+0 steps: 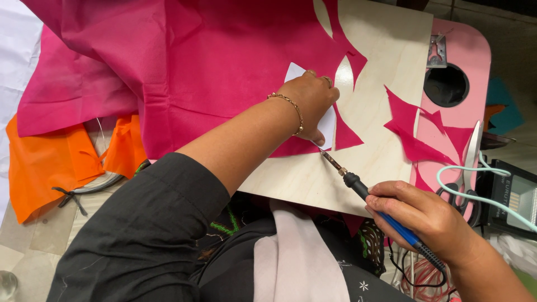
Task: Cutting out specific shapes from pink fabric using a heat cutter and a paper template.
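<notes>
Left hand point(309, 100) lies flat, fingers spread, pressing a white paper template point(327, 120) onto the magenta fabric point(184, 67); not gripping, just pinning it down. Right hand point(428, 218) is clenched round the blue-and-black handle of a hot-tip cutting tool point(358, 184), pen-style grip, metal tip touching the fabric edge just near the left thumb.

Fabric sits on a pale wooden board point(386, 61), which rests on a pink table point(467, 53). Most of the cloth bunches far left; the worked edge is mid-board, w/ leaf-shaped cut-outs already in it.

Handling, as a judgement: fabric looks thin, light, limp, prob. non-woven. It'll slide and ripple unless held flat, so a palm-down press close to the cut line suits it better than a pinch. Template is stiffer but light, shifts easily. Tool is rigid and slim, and its cord trails near right, so could drag. Take it by the insulated handle only, well back from the metal; tip likely hot, and it's v. close to the left fingers.

Magenta scraps point(411, 126) lie right on board & table. Scissors point(470, 162) w/ mint handles far right. Orange fabric point(47, 162) near left.
</notes>
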